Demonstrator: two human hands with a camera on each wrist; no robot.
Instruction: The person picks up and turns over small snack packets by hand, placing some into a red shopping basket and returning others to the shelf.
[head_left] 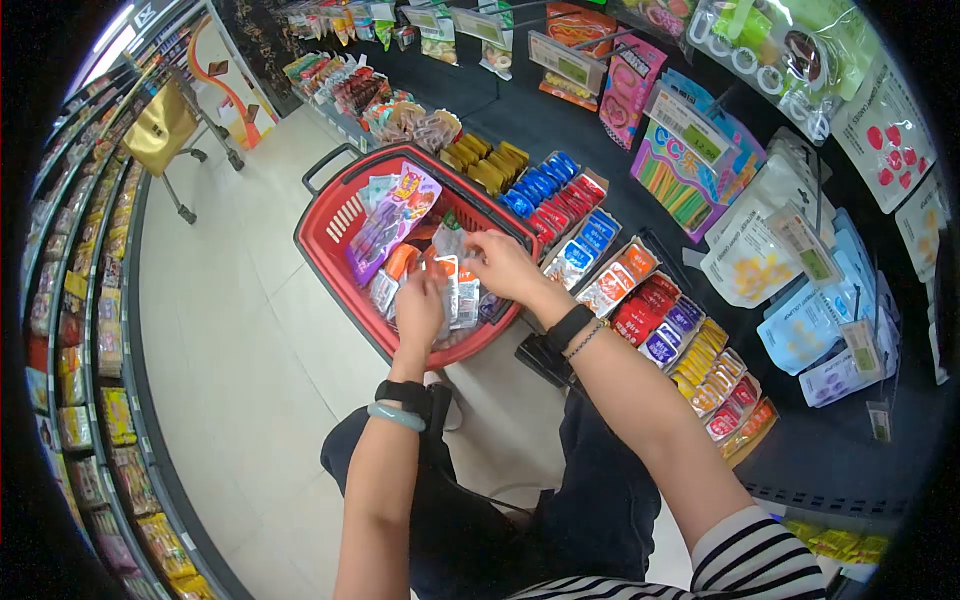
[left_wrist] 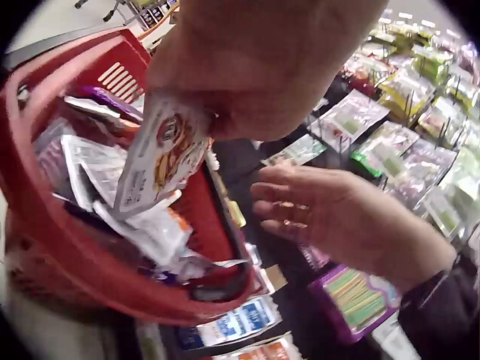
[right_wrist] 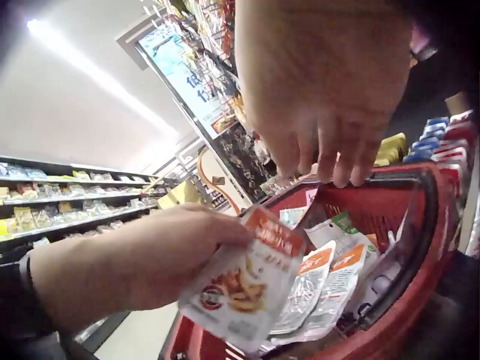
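My left hand (head_left: 418, 308) is over the red shopping basket (head_left: 320, 235). In the right wrist view, its thumb and fingers pinch the top of a flat white-and-orange snack packet (right_wrist: 247, 281) with a food picture on it. My right hand (head_left: 505, 268) hovers at the basket's shelf side, its fingers loosely bent, with nothing visible in its grasp in the left wrist view. Rings show on its fingers. Below the hands, more white-and-orange packets (right_wrist: 330, 289) lie inside the basket. A long purple packet (head_left: 393, 220) leans against the far inner wall.
Along the right, a dark shelf holds rows of small packets (head_left: 655, 320) in boxes, close beside the basket. Hanging bags (head_left: 685, 150) fill the rack above. A stocked shelf (head_left: 110, 330) runs down the left, with a gold cart (head_left: 165, 130) standing farther back on the pale floor (head_left: 225, 310).
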